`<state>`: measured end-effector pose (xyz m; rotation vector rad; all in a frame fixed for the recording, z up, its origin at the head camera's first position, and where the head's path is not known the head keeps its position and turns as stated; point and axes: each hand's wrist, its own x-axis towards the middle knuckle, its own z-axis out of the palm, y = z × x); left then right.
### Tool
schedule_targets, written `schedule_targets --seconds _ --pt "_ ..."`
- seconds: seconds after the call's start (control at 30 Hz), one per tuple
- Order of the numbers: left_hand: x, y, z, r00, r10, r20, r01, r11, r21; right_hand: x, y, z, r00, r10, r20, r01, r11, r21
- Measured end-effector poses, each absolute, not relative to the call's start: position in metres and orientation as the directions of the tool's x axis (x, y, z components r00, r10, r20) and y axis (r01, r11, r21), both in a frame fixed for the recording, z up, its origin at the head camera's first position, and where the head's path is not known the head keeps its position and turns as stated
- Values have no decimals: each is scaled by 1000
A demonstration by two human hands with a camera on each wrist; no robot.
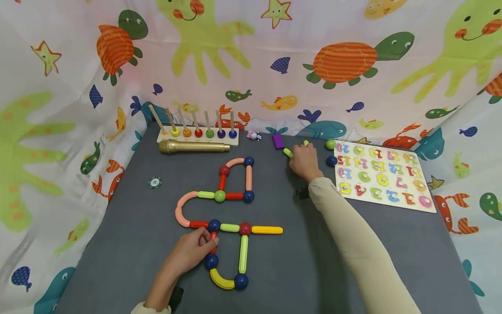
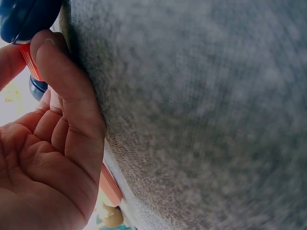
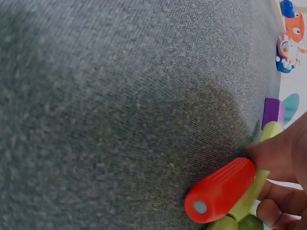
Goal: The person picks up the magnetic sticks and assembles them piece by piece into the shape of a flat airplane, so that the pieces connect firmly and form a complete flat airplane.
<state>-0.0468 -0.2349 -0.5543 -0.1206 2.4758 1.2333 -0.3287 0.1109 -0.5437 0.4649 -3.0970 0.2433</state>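
Note:
My left hand pinches a red magnetic rod between thumb and fingers; a blue ball adjoins it. That rod belongs to a figure of joined rods and balls, including a red ball, a yellow curved rod and a pink curved rod. In the right wrist view, my right hand has its thumb and curled fingers around a light green rod. Just before the thumb lies another red rod, which the hand hides in the head view.
Behind the figure are a peg board, a gold toy microphone, a small figurine and a purple block. To the right lie a green ball, a dark blue ball and a number board. A chip sits left.

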Motion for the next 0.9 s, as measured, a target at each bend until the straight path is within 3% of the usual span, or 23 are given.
schedule_targets --seconds 0.27,0.47,0.53,0.7,0.9 --pt "-49 -231 -556 -917 54 -396 -281 617 735 -326 116 -537 -966 -222 134 -250 931 -265" --pt "-45 -229 -551 -909 47 -413 -299 615 729 -319 121 -531 -970 -142 197 -236 740 -629" --pt "-44 -228 -549 -908 48 -417 -302 614 729 -315 123 -528 -970 -124 210 -237 675 -698" --pt "-43 -228 -551 -905 54 -422 -308 602 737 -311 128 -514 -971 -82 224 -228 600 -767" --pt "-46 -226 -548 -898 38 -438 -331 596 731 -308 134 -501 -981 -163 109 -186 595 -782"
